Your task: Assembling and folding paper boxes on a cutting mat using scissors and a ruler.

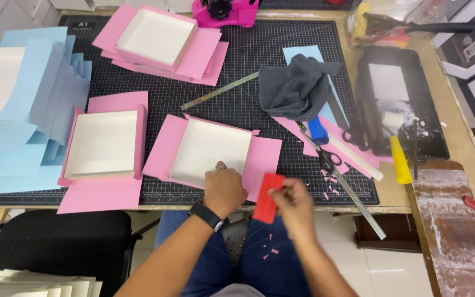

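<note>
Here, at the table's near edge, my right hand [294, 204] pinches a red card [267, 197], its long axis upright, slightly tilted. My left hand [224, 188] presses flat on the pink-wrapped white box tray [211, 147]. Beyond, scissors [325, 157] and steel ruler [353, 195] crowd the right.

A wooden worktable [471, 159] carries a black gridded cutting mat [155, 93]. On the mat lie pink paper sheets [103, 193] under white box trays [103, 144], a grey cloth [295, 88], a metal ruler [219, 91] and scissors [325, 157]. Blue sheets [34, 104] overlap the mat's left edge; a black tray [402, 104] sits to the right.
</note>
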